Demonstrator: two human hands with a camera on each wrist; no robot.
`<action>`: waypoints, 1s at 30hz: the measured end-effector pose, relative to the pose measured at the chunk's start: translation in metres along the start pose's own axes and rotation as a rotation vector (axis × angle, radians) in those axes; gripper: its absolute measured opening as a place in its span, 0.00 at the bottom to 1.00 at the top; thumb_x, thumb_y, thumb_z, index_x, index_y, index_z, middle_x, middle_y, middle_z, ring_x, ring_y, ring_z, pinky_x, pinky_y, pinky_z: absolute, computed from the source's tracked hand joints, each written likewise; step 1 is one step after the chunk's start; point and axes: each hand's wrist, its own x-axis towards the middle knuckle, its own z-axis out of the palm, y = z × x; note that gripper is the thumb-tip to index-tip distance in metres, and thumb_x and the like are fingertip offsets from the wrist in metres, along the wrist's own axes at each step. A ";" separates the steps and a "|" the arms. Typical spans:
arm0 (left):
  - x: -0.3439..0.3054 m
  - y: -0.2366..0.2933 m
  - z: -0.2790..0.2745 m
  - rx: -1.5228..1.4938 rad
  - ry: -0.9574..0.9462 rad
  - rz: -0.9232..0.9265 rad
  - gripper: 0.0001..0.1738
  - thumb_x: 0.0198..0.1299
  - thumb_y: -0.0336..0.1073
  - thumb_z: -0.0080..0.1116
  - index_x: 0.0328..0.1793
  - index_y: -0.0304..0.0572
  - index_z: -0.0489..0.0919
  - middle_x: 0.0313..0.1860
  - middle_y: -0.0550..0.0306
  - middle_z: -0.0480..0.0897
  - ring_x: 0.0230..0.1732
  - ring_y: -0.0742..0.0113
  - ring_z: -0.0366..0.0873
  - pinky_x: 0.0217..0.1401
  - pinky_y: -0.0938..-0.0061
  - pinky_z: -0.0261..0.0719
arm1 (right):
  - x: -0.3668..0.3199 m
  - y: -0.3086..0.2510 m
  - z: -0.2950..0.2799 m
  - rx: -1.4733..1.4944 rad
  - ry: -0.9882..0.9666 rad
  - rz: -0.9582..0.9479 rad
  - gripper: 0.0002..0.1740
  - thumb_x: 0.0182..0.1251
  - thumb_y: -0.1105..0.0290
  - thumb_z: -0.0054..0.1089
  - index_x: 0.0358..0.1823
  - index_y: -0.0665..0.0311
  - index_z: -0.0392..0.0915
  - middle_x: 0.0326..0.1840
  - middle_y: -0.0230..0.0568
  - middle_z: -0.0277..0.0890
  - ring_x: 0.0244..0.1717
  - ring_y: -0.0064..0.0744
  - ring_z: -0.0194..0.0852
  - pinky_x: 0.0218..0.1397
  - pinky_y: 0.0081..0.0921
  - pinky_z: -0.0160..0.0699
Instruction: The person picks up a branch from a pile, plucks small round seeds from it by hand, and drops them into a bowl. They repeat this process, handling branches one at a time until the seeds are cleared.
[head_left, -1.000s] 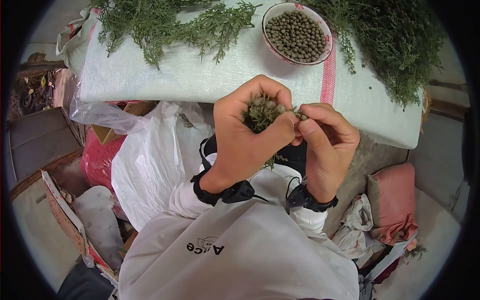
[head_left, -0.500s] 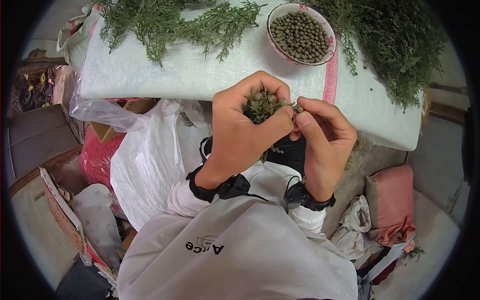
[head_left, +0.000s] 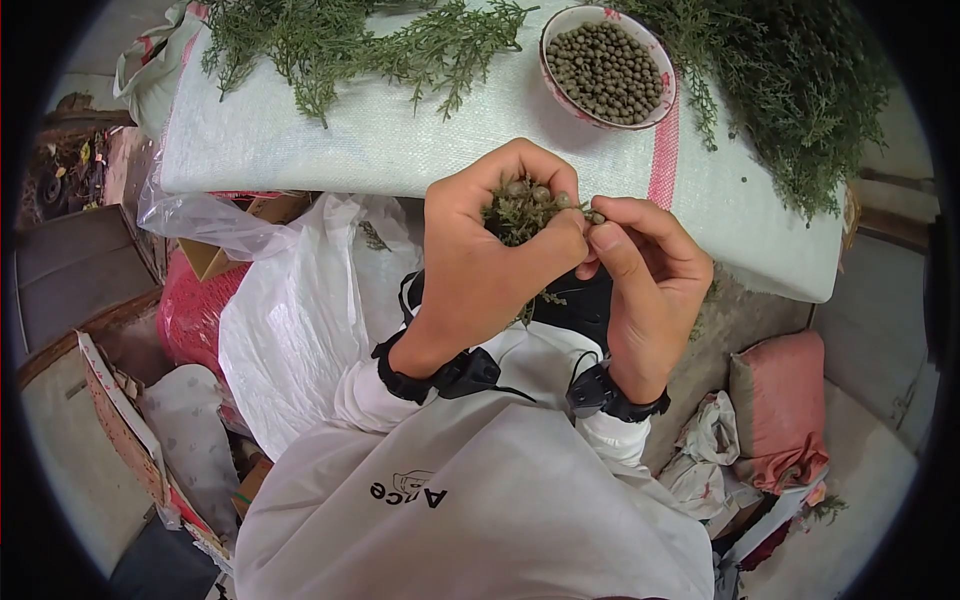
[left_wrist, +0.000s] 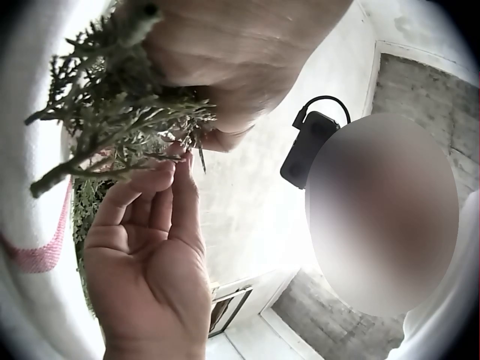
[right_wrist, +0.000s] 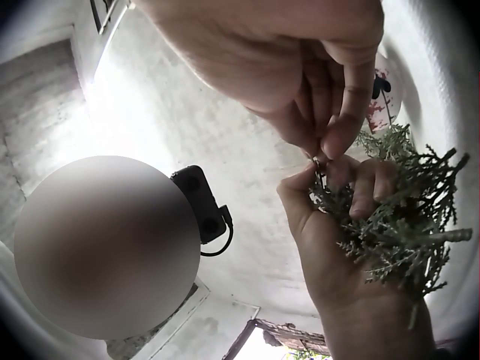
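Observation:
In the head view the left hand grips a small bunch of green sprigs with round cones on it, thumb and fingers curled round the stems. Beside it, the right hand pinches a small round cone between thumb and forefinger, close to the left thumb tip. The left wrist view has the sprigs spreading out below the left hand, cut stems outward. From the right wrist, the fingertips of both hands meet at the edge of the sprigs. Beyond the hands stands a bowl holding many round cones.
A white woven surface with a pink stripe lies in front of the person. Green branches rest at its far left, a larger heap at its right. White plastic hangs at the left; a pink cushion is at the lower right.
The hands have moved slightly up and left from a second ago, still close together. The cone at the right fingertips shows more plainly now. The bowl appears slightly further right in the view.

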 end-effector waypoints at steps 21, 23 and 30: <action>-0.003 -0.008 0.000 -0.005 0.094 -0.017 0.03 0.56 0.19 0.58 0.35 0.32 0.75 0.26 0.67 0.78 0.28 0.86 0.74 0.30 0.88 0.73 | 0.001 -0.001 0.005 -0.072 0.011 -0.021 0.11 0.63 0.84 0.63 0.47 0.76 0.82 0.41 0.44 0.82 0.38 0.26 0.82 0.44 0.19 0.83; -0.003 -0.010 -0.002 0.013 0.080 0.007 0.03 0.57 0.19 0.57 0.36 0.31 0.75 0.27 0.66 0.78 0.29 0.86 0.74 0.31 0.87 0.75 | 0.001 -0.002 0.006 -0.074 0.022 -0.011 0.10 0.63 0.84 0.63 0.47 0.77 0.81 0.42 0.44 0.82 0.39 0.27 0.83 0.45 0.20 0.84; -0.001 -0.012 -0.003 -0.088 0.049 -0.075 0.03 0.57 0.20 0.57 0.36 0.31 0.75 0.28 0.65 0.79 0.29 0.85 0.74 0.33 0.86 0.78 | -0.001 -0.003 0.005 -0.083 0.044 0.022 0.10 0.63 0.84 0.62 0.47 0.77 0.81 0.42 0.44 0.82 0.39 0.28 0.83 0.45 0.21 0.84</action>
